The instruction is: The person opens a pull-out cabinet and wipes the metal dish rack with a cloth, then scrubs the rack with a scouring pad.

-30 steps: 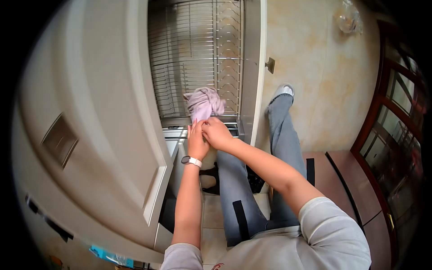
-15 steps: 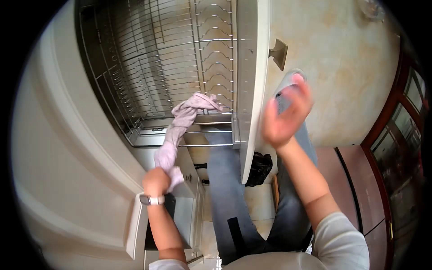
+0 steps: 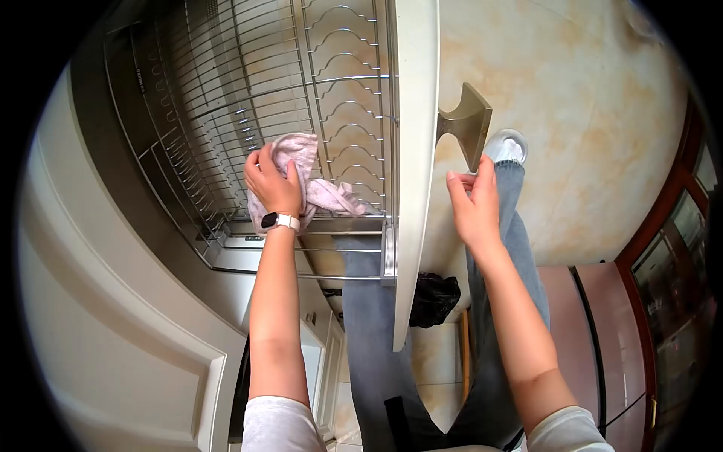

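Note:
My left hand point(image 3: 275, 183), with a watch on its wrist, holds a pale pink cloth point(image 3: 301, 154) at the wires of the metal rack point(image 3: 350, 113). Part of the cloth bunches up behind the fingers, and a twisted end trails right along the rack's near edge. My right hand point(image 3: 478, 211) is just below the metal handle point(image 3: 467, 124) on the pull-out's white front panel point(image 3: 416, 151). Its fingers are partly stretched out with nothing between them. Whether a fingertip touches the handle, I cannot tell.
A white cabinet door point(image 3: 128, 339) curves along the left. My legs in grey jeans point(image 3: 369, 339) stand astride the front panel, above a tiled floor point(image 3: 572, 135). A black plastic bag point(image 3: 434, 300) lies between them. At the right are pink cabinet panels point(image 3: 561, 301).
My left hand has moved up and into the rack with the cloth, which was hanging stretched out and is now bunched. My right hand has lowered to below the handle.

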`<state>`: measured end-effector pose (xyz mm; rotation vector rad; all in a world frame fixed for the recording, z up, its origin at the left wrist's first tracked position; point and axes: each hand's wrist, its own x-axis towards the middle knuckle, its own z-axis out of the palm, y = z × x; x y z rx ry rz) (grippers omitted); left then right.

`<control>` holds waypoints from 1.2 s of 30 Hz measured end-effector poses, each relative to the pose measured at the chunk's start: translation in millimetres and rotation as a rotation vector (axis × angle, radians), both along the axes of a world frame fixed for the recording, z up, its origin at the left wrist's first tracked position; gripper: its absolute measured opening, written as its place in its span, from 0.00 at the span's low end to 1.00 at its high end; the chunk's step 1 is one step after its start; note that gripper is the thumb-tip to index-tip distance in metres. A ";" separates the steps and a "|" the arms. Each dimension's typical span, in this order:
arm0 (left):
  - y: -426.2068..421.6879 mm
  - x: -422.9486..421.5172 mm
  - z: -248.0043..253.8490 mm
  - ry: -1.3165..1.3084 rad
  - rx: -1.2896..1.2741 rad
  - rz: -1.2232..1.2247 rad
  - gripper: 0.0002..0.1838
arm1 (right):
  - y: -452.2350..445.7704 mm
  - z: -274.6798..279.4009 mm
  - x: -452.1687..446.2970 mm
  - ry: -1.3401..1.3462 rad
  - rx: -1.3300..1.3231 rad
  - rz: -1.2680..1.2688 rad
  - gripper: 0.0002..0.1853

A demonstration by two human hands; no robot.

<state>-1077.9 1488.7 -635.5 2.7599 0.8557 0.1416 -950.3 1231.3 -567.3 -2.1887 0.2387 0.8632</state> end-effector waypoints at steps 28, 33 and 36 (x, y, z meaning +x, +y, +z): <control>26.1 -17.0 -22.8 0.118 -0.179 -0.588 0.07 | 44.1 81.6 -39.5 0.016 0.547 0.287 0.57; 44.6 -14.8 -9.7 0.122 -0.296 -0.645 0.09 | 37.9 79.0 -36.9 0.044 0.675 0.223 0.51; 76.5 -35.3 -14.7 0.185 -0.181 -0.558 0.09 | 35.1 80.9 -33.6 -0.046 0.617 0.299 0.51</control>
